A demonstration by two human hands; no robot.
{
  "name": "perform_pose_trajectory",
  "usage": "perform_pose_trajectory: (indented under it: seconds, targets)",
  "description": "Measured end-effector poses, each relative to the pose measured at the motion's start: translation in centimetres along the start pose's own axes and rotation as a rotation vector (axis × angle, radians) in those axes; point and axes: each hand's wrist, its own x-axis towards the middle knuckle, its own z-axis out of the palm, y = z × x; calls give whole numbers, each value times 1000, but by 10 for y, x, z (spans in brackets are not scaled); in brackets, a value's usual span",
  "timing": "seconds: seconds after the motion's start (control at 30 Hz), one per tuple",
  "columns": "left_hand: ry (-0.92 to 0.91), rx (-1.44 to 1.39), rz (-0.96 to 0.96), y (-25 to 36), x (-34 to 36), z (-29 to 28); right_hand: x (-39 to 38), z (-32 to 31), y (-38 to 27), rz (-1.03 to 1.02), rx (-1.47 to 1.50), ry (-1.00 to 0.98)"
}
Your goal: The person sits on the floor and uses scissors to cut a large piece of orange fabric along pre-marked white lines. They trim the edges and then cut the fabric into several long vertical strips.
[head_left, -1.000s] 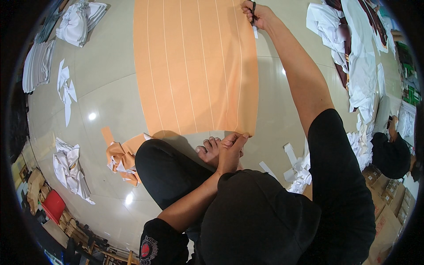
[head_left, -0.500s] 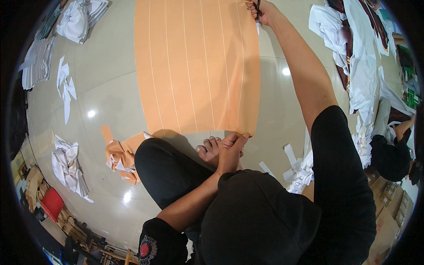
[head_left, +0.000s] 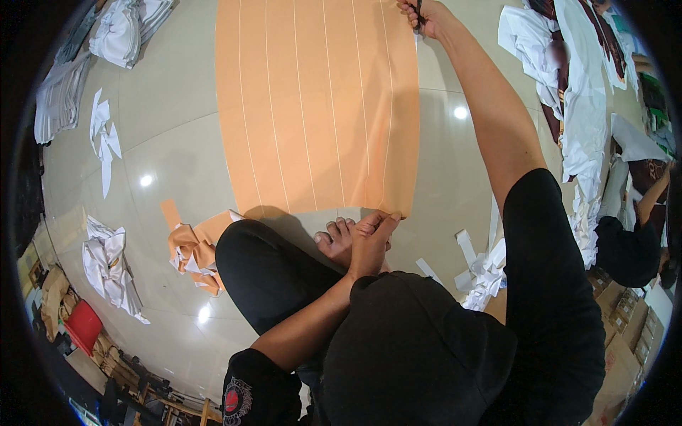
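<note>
Two hands closed: left point(head_left: 371, 233) pinching orange sheet point(head_left: 314, 106); right point(head_left: 433, 21) around scissors point(head_left: 418, 14); white scraps point(head_left: 487, 275) nearby.

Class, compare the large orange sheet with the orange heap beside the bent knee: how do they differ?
The large orange sheet is spread out mostly flat, while the orange heap is crumpled. The sheet looks much bigger than the heap. The left hand holds the sheet's near right corner; no hand touches the heap. Both share an orange colour.
</note>
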Motion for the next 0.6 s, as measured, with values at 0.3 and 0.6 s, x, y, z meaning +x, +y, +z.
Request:
perform_pose_trajectory:
  seconds: [0.3,0.6]
  targets:
    - [-7,120,-61,3,0,1,6,-3,3,-45,24,37]
    - [-119,390,58,30,25,-1,-108,-72,68,-119,-667,242]
